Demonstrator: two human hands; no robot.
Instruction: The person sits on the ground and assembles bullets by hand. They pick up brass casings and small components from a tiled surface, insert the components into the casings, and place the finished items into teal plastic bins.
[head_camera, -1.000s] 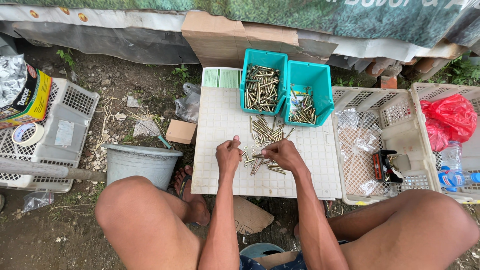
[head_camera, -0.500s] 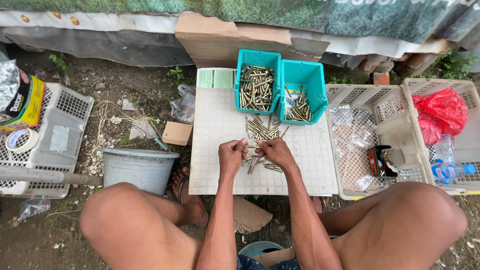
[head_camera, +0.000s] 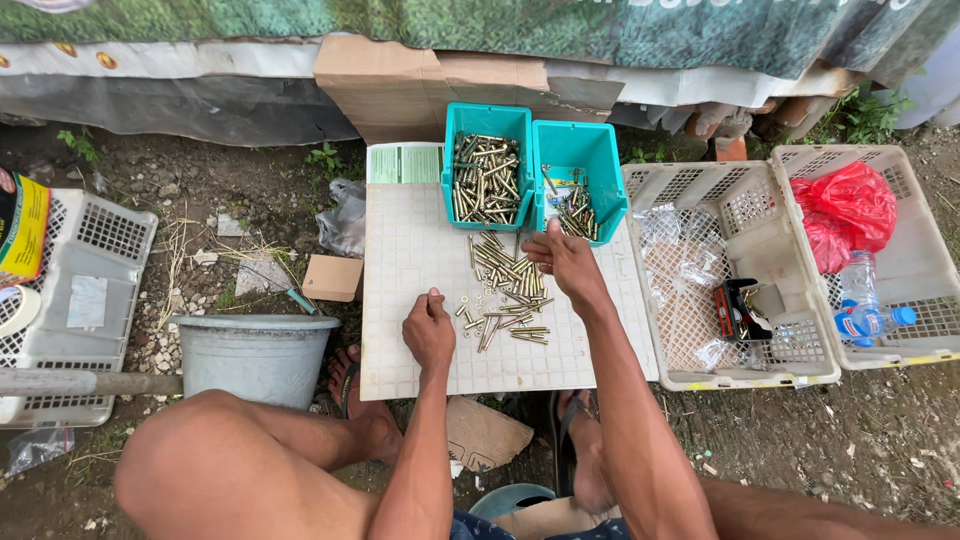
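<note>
Head view: right hand (head_camera: 563, 258), fingers pinched together, lifts toward the right teal bin (head_camera: 583, 180); left hand (head_camera: 428, 330) curled shut beside brass pieces (head_camera: 505, 295); pieces are best dropped low.

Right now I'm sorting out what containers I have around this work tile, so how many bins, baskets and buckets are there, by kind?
Teal bins: 2
White plastic baskets: 3
Grey bucket: 1
Total: 6
The right hand is by the right teal bin; the left hand rests on the tile.
</note>
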